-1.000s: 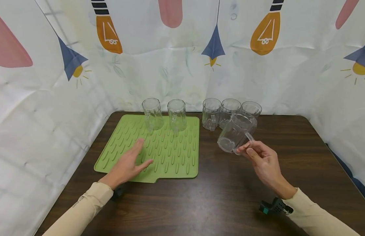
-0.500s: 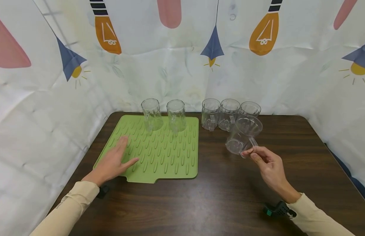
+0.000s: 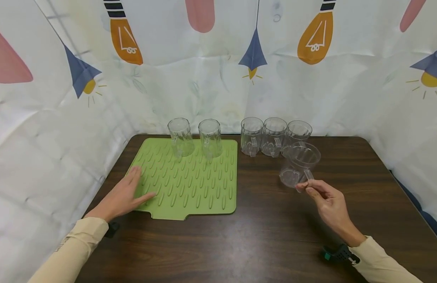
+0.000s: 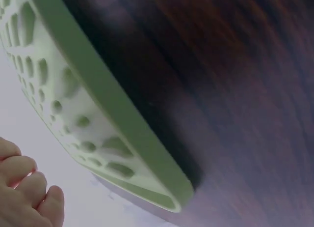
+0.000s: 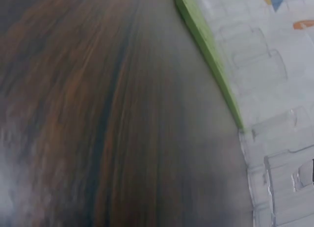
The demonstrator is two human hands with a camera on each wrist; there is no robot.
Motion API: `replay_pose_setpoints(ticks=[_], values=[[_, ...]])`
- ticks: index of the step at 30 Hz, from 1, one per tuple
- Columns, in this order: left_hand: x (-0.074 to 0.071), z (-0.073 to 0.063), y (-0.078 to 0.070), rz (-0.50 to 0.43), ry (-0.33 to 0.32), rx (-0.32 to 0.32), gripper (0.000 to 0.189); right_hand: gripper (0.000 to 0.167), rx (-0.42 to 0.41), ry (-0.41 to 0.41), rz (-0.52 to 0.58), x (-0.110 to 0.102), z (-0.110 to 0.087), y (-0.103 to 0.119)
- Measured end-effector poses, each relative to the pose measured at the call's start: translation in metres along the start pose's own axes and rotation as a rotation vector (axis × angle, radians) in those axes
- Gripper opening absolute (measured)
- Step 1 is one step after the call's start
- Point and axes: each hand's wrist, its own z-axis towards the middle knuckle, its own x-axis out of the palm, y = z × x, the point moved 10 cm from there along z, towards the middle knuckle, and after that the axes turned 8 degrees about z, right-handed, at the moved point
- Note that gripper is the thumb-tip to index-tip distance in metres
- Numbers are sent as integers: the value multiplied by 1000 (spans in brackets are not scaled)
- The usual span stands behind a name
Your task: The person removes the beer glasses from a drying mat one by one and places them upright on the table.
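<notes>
In the head view my right hand [image 3: 328, 202] pinches the handle of a clear glass mug [image 3: 298, 165], which is nearly upright on the right side. Whether its base touches the table I cannot tell. Behind it several more mugs stand in a row at the back: one [image 3: 251, 137], another [image 3: 273, 137] and a third [image 3: 298, 131] partly hidden by the held mug. My left hand [image 3: 121, 196], fingers straight, is over the left edge of a green drying mat [image 3: 193, 188]. Two clear mugs, one at the left [image 3: 181, 137] and one beside it [image 3: 210, 139], stand on the mat's back part.
The dark wooden table [image 3: 239, 251] carries everything. A white curtain [image 3: 211, 86] with printed lamps closes off the back and sides. The mat's raised rim [image 4: 113, 104] shows close up in the left wrist view.
My right hand has moved right and slightly down with the mug, which has turned more upright. My left hand has shifted left across the mat to its left edge.
</notes>
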Motion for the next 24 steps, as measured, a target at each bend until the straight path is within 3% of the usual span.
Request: replay_pose_setpoints(ticks=[9, 24], values=[[5, -2, 6, 8, 41, 0, 111, 16, 45, -31, -78, -15, -3, -14], [18, -2, 16, -28, 143, -45, 112, 17, 30, -45, -146, -25, -4, -23]])
